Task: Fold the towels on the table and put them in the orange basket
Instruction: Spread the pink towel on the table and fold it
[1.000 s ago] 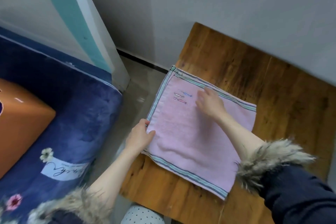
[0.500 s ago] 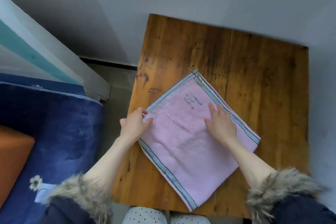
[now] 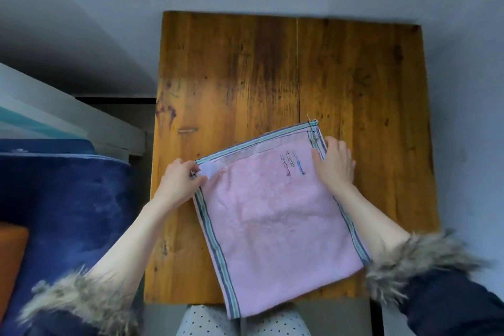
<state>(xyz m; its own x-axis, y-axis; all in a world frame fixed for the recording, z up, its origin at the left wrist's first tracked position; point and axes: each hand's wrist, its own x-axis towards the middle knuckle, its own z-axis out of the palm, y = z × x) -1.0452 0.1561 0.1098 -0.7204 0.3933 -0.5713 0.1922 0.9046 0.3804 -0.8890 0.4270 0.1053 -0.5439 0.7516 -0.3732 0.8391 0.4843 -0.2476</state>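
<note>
A pink towel (image 3: 275,224) with striped borders lies flat on the wooden surface (image 3: 245,76), turned a little so its far corner points toward 1 o'clock and its near corner hangs over the surface's front edge at about 6 o'clock. Small embroidered figures sit near its far edge.

The left hand (image 3: 178,181) is at the towel's 10 o'clock corner. Its grip is closed in a pinch: thumb and fingertips hold the corner of the cloth, where a pale label shows just beside the fingers. The rest of the towel spreads from this grip toward 4 o'clock.

The right hand (image 3: 335,163) is at the towel's 1 o'clock corner, lying on the striped border. Its grip looks loose, fingers fairly straight and resting on the cloth; whether they curl under the edge cannot be told. The towel runs from this hand toward 7 o'clock.

Both forearms come out of dark sleeves with fur cuffs (image 3: 414,256). At 9 o'clock, off the surface, a blue plush cover (image 3: 68,199) lies beside it, and a sliver of the orange basket (image 3: 12,259) shows at the left edge, well apart from the towel.
</note>
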